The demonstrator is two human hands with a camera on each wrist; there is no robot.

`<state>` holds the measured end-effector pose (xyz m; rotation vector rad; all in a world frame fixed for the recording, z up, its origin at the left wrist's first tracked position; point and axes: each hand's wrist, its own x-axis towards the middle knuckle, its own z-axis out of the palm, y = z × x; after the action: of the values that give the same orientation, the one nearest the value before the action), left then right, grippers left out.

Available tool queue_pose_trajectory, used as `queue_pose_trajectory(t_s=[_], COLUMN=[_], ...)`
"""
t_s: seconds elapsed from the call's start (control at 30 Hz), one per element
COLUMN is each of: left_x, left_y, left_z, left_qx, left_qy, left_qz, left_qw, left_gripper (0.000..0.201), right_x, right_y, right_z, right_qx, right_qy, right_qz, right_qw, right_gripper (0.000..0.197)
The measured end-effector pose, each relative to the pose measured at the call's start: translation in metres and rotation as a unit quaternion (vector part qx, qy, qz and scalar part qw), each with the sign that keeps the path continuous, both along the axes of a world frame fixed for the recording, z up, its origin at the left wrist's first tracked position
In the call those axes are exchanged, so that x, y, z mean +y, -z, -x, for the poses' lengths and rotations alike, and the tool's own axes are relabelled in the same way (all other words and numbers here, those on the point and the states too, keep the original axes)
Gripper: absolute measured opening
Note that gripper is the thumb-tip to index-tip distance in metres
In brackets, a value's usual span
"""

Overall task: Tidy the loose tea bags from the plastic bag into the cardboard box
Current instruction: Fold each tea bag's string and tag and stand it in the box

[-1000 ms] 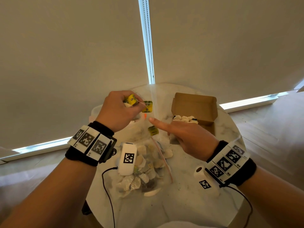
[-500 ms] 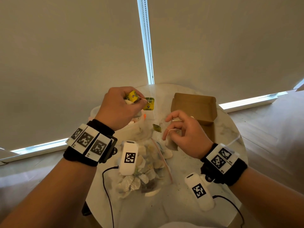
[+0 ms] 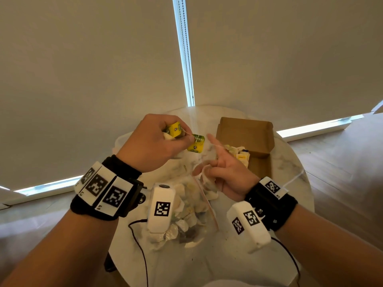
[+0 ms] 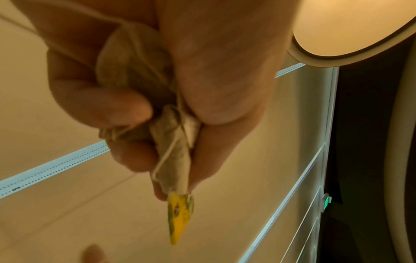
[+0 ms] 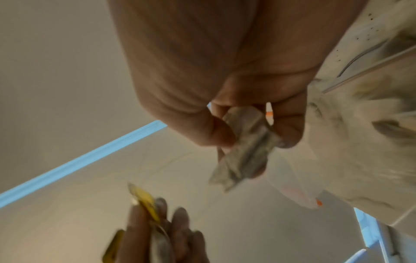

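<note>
1. Left of centre in the head view: left hand point(image 3: 153, 143) raised above the bag point(image 3: 186, 208), fingers curled tight round a bunch of tea bags point(image 4: 171, 142), two yellow tags point(image 3: 195, 143) poking out past the thumb. Same spot and same clench as half a second ago.
2. In the left wrist view: crumpled paper pouches and tangled strings pressed between thumb and fingers, one yellow tag hanging at the bottom.
3. Centre, lower: clear plastic bag lying on the round table point(image 3: 290, 162), mouth towards the top of the frame, still heaped with loose pouches.
4. Just right of centre: right hand point(image 3: 226, 175) now turned palm-up, index finger pointing up-left towards the tags, a thin string stretched across it; lower fingers folded over one pale tea bag point(image 5: 245, 142). Half a second ago, held lower with fingers merely curved; a second ago, flat with one finger pointing left.
5. Judgement: a fresh pouch pulled out, its string probably snagged with the left bunch, so untangling likely needed before any drop.
6. Right of centre, upper: box point(image 3: 246, 135) open, flap up, a few tea bags and a yellow tag already in its near end, close beside the right hand.
7. Judgement: task early on, most bags not yet moved.
</note>
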<state>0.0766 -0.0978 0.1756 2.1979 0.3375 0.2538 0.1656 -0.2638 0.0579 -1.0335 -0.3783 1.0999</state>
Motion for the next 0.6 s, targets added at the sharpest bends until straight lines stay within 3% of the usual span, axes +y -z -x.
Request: queue_pose_trajectory(t_s=[0.07, 0.17, 0.27, 0.37, 0.43, 0.5, 0.6], left_x=[0.004, 0.010, 0.012, 0.011, 0.011, 0.011, 0.012], left_y=[0.003, 0.015, 0.027, 0.034, 0.035, 0.034, 0.032], left_z=[0.004, 0.004, -0.001, -0.008, -0.012, -0.014, -0.015], left_qx=[0.022, 0.065, 0.108, 0.108, 0.093, 0.066, 0.031], left_qy=[0.001, -0.029, -0.047, -0.041, -0.047, -0.058, -0.060], left_qz=[0.010, 0.027, 0.041, 0.028, 0.030, 0.026, 0.036], left_qw=[1.000, 0.997, 0.992, 0.993, 0.994, 0.996, 0.997], left_gripper=[0.005, 0.006, 0.004, 0.009, 0.011, 0.007, 0.002], right_x=[-0.001, -0.011, -0.016, -0.016, -0.015, -0.013, -0.015], right_y=[0.000, -0.015, -0.038, -0.037, -0.033, -0.029, -0.028], right_z=[-0.008, -0.017, -0.017, -0.013, -0.012, -0.011, -0.009], right_qx=[-0.037, -0.255, -0.476, -0.670, -0.737, -0.762, -0.781], right_qy=[0.064, 0.088, 0.016, -0.088, -0.129, -0.150, -0.107], right_qz=[0.003, 0.037, 0.022, 0.032, 0.062, 0.098, 0.143], right_qw=[0.997, 0.962, 0.879, 0.736, 0.661, 0.622, 0.599], right_gripper=[0.086, 0.069, 0.074, 0.075, 0.084, 0.106, 0.129])
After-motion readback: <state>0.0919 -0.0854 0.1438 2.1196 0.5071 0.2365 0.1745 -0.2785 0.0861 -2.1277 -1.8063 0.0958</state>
